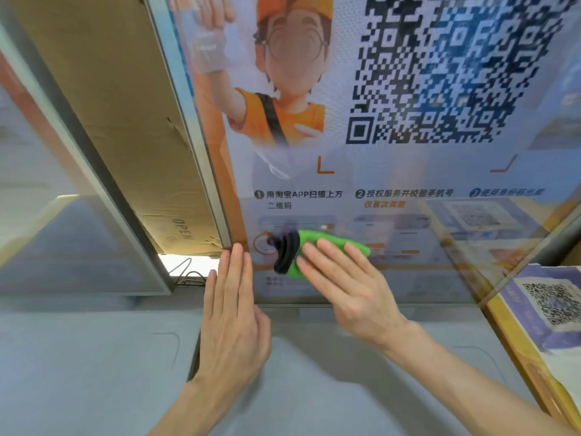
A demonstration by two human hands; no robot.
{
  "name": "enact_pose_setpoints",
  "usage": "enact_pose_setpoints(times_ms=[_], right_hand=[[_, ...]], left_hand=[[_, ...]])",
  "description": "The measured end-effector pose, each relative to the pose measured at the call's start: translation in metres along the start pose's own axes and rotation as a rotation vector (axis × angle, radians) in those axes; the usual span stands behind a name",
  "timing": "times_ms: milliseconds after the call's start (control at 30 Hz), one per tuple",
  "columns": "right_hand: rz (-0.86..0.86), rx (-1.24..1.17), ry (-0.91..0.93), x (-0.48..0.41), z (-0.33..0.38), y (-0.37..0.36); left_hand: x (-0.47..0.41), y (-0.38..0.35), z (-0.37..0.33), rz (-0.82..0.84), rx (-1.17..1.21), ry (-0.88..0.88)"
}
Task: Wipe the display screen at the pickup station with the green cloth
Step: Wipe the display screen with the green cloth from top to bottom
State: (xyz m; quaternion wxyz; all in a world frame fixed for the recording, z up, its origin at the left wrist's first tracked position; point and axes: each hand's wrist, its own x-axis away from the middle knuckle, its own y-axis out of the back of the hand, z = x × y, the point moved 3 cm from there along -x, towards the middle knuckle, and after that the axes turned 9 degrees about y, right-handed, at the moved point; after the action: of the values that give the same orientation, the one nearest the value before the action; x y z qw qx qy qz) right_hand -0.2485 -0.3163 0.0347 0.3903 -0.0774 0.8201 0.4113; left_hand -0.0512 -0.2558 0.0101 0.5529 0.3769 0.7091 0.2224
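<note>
The display screen (393, 171) fills the upper right of the head view, showing a cartoon figure, a large QR code and lines of text. A green cloth (317, 243) with a black part at its left end lies flat against the screen's lower left area. My right hand (349, 287) presses the cloth onto the glass with straight, spread fingers. My left hand (232, 313) rests flat with straight fingers against the screen's lower left corner and frame.
A brown cardboard box (151, 146) marked OPEN stands left of the screen behind its metal frame. Black cables (188, 276) lie in the gap below it. A grey counter (94, 357) runs under the screen. A QR-code poster (547, 306) sits at the right.
</note>
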Motion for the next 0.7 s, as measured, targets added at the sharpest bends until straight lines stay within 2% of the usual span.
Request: enact_pose_setpoints(times_ms=[67, 133, 200, 333, 433, 600, 700], right_hand=[[-0.156, 0.009, -0.076, -0.037, 0.000, 0.005], [-0.233, 0.018, -0.081, -0.059, 0.006, 0.003], [-0.175, 0.036, -0.006, -0.058, 0.015, -0.010], [0.088, 0.059, 0.194, -0.008, 0.032, -0.036], [0.204, 0.056, 0.241, 0.009, 0.038, -0.037], [0.023, 0.030, -0.004, -0.031, 0.034, -0.023], [0.034, 0.065, 0.037, -0.021, 0.037, -0.032]], left_hand=[[-0.002, 0.004, 0.002, 0.001, 0.053, 0.015], [-0.003, 0.006, 0.004, 0.001, 0.115, 0.025], [-0.002, 0.007, 0.009, 0.014, 0.183, 0.028], [0.002, 0.012, 0.013, 0.082, 0.398, 0.056], [0.004, 0.016, 0.010, 0.124, 0.555, 0.132], [0.005, 0.016, 0.010, 0.126, 0.667, 0.197], [0.005, 0.018, 0.014, 0.109, 0.763, 0.261]])
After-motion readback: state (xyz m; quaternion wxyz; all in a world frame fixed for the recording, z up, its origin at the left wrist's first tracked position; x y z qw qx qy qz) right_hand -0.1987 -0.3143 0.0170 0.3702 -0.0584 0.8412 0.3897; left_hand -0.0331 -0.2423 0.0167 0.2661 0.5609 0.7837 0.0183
